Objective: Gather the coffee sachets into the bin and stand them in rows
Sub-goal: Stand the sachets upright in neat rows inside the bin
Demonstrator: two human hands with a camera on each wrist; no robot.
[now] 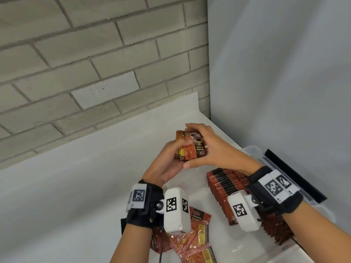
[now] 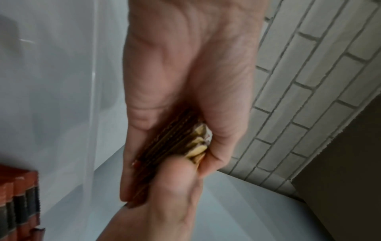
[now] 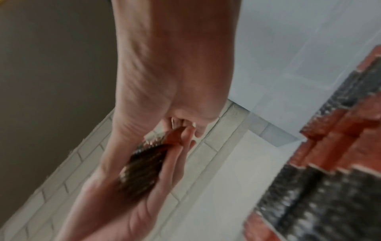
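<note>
While both my hands, left and right, are clamping this stack square, I'm lining it up for the bin's row.

We see our left hand and right hand clamping a brown-and-gold stack of foil coffee sachets edge-on between them. Red-and-black standing sachets sit lower left behind the translucent plastic bin wall. Grey brick wall at right.
</note>
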